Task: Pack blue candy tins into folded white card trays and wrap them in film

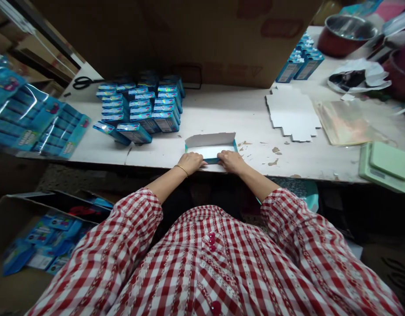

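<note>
Head view: the left hand (pixel 191 163) and right hand (pixel 231 161) at the near edge of the tabletop (pixel 218 114), each grip clamped on the near wall of the tray (pixel 213 152). The tray, blue outside and white within, lies between the hands, its rear flap (pixel 210 139) raised. Beyond, to the left, blue packs (pixel 141 107) stand in rows before a large carton (pixel 189 39), scissors (pixel 84 82) nearby. To the right, white blanks (pixel 294 114) lie flat, plastic sheets (pixel 347 123) just beside them; a green scale (pixel 388 164) stands nearer the edge, a red pot (pixel 337 40) farther back. Lower left, an open box (pixel 5 224) contains further packs.
</note>
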`<state>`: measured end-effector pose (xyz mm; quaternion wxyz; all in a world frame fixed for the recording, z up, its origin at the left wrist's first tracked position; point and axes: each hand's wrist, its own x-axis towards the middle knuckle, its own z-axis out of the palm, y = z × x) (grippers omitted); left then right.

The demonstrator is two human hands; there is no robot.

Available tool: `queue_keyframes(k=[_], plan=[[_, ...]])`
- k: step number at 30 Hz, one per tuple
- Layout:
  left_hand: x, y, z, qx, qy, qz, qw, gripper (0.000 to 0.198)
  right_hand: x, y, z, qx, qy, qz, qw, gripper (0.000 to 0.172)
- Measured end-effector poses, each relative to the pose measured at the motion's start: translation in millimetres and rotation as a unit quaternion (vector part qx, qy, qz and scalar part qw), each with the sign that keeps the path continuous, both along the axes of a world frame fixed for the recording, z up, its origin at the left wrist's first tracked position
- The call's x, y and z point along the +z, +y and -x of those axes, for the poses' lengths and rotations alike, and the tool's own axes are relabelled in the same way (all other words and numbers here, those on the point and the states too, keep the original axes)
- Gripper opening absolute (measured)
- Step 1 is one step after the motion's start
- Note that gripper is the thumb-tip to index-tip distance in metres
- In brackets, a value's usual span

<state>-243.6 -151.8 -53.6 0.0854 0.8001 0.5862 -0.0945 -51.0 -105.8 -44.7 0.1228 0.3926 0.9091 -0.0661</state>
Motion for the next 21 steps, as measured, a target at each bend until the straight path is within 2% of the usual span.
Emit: queue_keyframes(k=[3, 7, 10, 12, 13, 15, 17, 19, 21], plan=[[-0.7, -9.6, 8.9, -0.056, -0.016, -0.037, 0.998, 0.029, -3.1, -5.3, 0.2, 0.01, -0.004, -0.015, 1.0, 0.028], [-5.4, -11.5, 17.0, -0.055, -0.007, -0.025, 0.998, 0.023, -7.3, -9.5, 0.6, -0.003, 0.0, -0.015, 1.0, 0.03], [-2.9, -9.9, 20.9, -0.091, -0.038, 0.015, 0.995, 0.019, -1.2, -9.9, -2.8, -0.002, 0.028, 0.018, 0.999, 0.03], [3.9, -8.7, 23.8, -0.092, -0.099, -0.009, 0.991, 0.021, 9.1, -4.4, -6.4, 0.021, 0.093, 0.026, 0.995, 0.032], [8.7, -6.6, 25.4, -0.07, -0.141, -0.052, 0.986, 0.024, 15.6, 1.4, -7.7, 0.023, 0.137, 0.007, 0.99, 0.033], [19.9, 3.0, 28.9, 0.022, -0.214, -0.174, 0.961, 0.032, 28.8, 19.3, -8.0, -0.009, 0.209, -0.074, 0.975, 0.035], [30.3, 20.8, 33.0, 0.134, -0.236, -0.245, 0.931, 0.038, 38.1, 41.0, -5.0, -0.049, 0.205, -0.134, 0.968, 0.034], [36.4, 41.6, 38.1, 0.208, -0.208, -0.18, 0.939, 0.045, 39.9, 57.7, -1.9, -0.035, 0.126, -0.116, 0.985, 0.029], [36.0, 57.6, 44.3, 0.224, -0.169, -0.044, 0.959, 0.051, 33.9, 63.3, -3.5, 0.028, 0.045, -0.077, 0.996, 0.028]])
